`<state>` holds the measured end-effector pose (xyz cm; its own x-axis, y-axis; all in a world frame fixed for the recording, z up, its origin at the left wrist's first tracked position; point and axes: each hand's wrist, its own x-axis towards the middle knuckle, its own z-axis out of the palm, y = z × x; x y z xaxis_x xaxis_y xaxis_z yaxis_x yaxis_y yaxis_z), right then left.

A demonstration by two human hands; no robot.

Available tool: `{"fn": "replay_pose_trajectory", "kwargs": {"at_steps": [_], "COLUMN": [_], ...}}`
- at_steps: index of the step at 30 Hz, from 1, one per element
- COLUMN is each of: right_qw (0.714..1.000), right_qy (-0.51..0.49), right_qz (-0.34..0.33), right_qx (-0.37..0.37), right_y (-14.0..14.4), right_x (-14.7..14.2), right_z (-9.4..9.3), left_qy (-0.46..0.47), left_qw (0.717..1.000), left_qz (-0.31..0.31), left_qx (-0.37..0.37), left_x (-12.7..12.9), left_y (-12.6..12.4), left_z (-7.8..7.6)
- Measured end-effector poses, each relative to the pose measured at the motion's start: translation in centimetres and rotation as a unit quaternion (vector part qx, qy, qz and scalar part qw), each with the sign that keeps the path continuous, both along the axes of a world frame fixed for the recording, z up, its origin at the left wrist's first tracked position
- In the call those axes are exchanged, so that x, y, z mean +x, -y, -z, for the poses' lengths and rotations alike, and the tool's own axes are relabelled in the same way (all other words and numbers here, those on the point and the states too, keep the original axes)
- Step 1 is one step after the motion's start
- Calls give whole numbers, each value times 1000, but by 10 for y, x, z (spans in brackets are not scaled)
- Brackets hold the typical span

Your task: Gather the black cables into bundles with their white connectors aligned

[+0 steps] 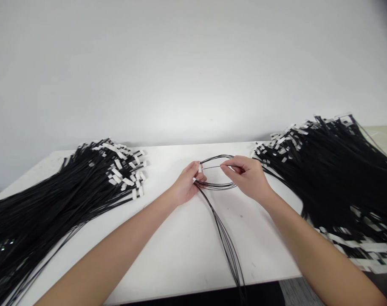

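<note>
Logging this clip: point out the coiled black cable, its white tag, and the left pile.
Coil point(216, 185), head view, near arc of the loop.
White tag point(200, 168), head view, its middle, at the left hand's fingertips.
Left pile point(53, 199), head view, middle of the black strands.

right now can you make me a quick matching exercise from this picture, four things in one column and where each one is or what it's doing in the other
Things:
1. left hand
2. right hand
3. left pile of black ties
4. right pile of black ties

Places or states:
A. heaped at the table's right end, white tags toward the middle
B. pinches the thin free end of the looped ties
C. fanned across the table's left end
D. holds the loop at a white tag

Pairs: 1-D, 2-B, 3-C, 4-A
</note>
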<state>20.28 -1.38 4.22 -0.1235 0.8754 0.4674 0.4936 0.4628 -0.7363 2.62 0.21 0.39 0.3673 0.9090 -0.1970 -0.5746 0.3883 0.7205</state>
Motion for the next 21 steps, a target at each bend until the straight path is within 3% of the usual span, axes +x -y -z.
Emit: {"fn": "replay_pose_trajectory", "kwargs": {"at_steps": [21], "right_qw": [999], "right_qy": [5], "right_qz": [-21], "right_qx": [-24], "right_y": [1], "right_x": [0], "right_z": [-2], "left_qy": [3], "left_qw": [1000], "left_qz": [-5], "left_qx": [-11], "left_x": [0], "left_y": [1], "left_z": [-1]}}
